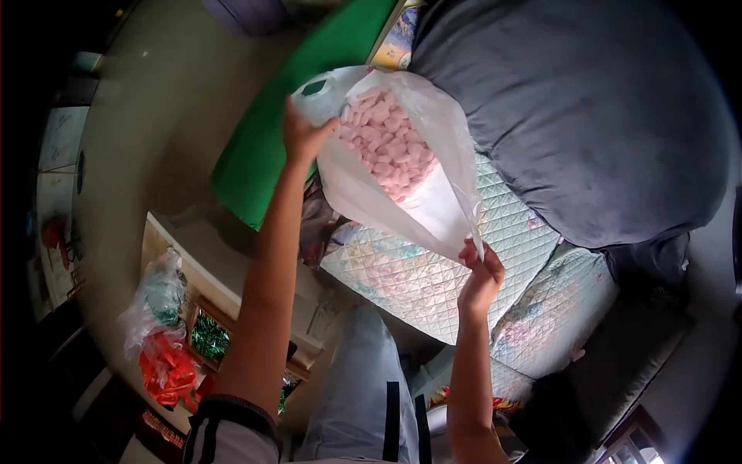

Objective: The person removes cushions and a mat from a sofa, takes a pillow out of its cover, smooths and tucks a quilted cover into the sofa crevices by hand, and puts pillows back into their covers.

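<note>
A white plastic bag hangs stretched wide between both hands, its mouth facing me. Inside it lies a heap of small pale pink pieces; their kind is not clear. My left hand grips the bag's upper left rim, close to a handle hole. At the lower right corner of the mouth, my right hand pinches the bag's edge between closed fingers. Below the bag is a quilted, flower-patterned pad.
A big dark grey cushion-like bulk fills the upper right. Behind my left hand is a green surface. Red and clear plastic bags hang by a wooden cabinet at lower left. A second quilted pad lies right.
</note>
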Available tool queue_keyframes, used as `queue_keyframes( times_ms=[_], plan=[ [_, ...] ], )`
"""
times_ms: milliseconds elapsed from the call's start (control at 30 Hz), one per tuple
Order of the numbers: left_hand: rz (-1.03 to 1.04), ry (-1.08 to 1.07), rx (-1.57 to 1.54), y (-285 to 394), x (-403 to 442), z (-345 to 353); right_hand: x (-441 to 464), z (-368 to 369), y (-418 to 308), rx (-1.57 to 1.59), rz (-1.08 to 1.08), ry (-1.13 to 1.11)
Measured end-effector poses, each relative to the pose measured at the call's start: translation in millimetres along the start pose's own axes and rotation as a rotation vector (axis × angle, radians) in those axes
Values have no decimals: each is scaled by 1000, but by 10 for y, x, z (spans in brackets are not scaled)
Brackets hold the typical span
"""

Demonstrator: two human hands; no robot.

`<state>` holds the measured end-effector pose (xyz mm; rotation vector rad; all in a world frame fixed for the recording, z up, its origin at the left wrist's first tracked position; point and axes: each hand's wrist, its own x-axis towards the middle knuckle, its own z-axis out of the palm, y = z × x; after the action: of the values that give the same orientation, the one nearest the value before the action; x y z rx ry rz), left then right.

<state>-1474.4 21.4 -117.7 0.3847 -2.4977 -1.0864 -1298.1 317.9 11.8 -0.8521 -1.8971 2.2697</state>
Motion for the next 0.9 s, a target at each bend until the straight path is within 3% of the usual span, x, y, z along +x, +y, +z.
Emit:
queue_keyframes(
  times_ms=[67,133,167,233,267,433,500,567,600,700,767,833,900],
  plan=[
    [64,-90,-65,51,280,120,-193,-88,-74,104,-3,-54],
    [-262,-307,-46,319,417,121,-491,-144,-171,152,4,-119],
    [-243,-318,-45,398,368,125,-629,-166,-213,167,-21,-169],
    [14,-352,-383,571,116,51,-904,-165,-402,143,35,0],
    [7,-403,-374,729,-41,-67,-998,-252,-461,221,-29,14],
    [98,-500,-337,1780,-1371,-690,-1447,-1068,-743,516,-79,115],
    [-13,-592,-470,2139,-2010,-856,-1633,-1463,-814,355,-36,127],
    [-150,-636,-468,2477,-2767,-1031,-1844,-1831,-729,177,159,159],
    [-272,-775,-509,2804,-3087,-1203,-1945,-1987,-668,100,160,96],
    [137,-1181,-499,3180,-4094,-1505,-2380,-2321,-440,57,246,-20],
    [338,-1391,-567,3427,-4657,-1701,-2693,-2558,-315,-130,341,-133],
    [453,-1553,-582,3526,-5174,-1837,-3099,-2815,-115,-273,242,76],
    [532,-1658,-584,3618,-5595,-1889,-3510,-3181,-92,-123,315,246]
  ],
)
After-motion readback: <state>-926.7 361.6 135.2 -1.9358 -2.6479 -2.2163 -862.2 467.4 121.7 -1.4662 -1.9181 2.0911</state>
